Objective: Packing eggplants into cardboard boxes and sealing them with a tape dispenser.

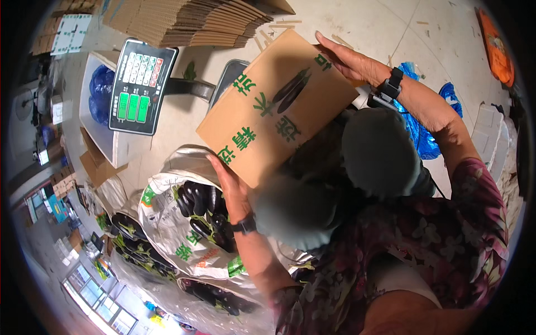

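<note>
A closed cardboard box (251, 113), printed with green writing and a picture of eggplants, is held tilted between my two hands. My left hand (233, 190) presses on its near-left side, beside an open white woven sack (157, 222) of eggplants (201, 226). My right hand (345, 60) holds the opposite end; part of its fingers is hidden behind the box. Partly covered by the box is the platform of a weighing scale (234, 69). Its display panel (142, 88), with keys and lit green readouts, stands to the left. Both knees are close below the box.
A stack of flattened cardboard boxes (197, 25) lies at the top. A white foam box (119, 144) with blue plastic bags (100, 94) stands behind the display. More eggplants (142, 255) lie at the lower left. Blue plastic (425, 138) and an orange object (496, 50) are on the right.
</note>
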The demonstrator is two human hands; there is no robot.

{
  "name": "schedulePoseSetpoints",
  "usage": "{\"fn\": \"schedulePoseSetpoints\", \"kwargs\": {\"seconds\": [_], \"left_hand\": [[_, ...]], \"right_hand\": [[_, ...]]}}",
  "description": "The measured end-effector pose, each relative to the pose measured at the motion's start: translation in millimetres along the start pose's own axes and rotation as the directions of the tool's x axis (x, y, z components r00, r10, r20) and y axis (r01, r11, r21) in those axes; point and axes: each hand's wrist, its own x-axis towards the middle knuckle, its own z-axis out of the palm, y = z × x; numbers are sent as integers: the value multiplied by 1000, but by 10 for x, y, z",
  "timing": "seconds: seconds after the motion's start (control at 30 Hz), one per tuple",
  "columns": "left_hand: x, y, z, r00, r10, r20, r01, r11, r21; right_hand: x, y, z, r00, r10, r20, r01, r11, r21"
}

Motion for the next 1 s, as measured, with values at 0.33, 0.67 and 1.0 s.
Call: {"fn": "schedulePoseSetpoints", "kwargs": {"seconds": [0.33,0.67,1.0], "left_hand": [[-201,-646,-576,982,-146,121,63,854,517],[-27,-654,-826,984,-151,97,76,841,536],[58,-913,-938,969,-228,93,132,800,585]], "right_hand": [[-267,-518,358,900,-142,413,222,963,-152],[-441,-553,533,874,-324,364,408,894,-184],[-698,-368,232,960,-145,241,198,957,-212]]}}
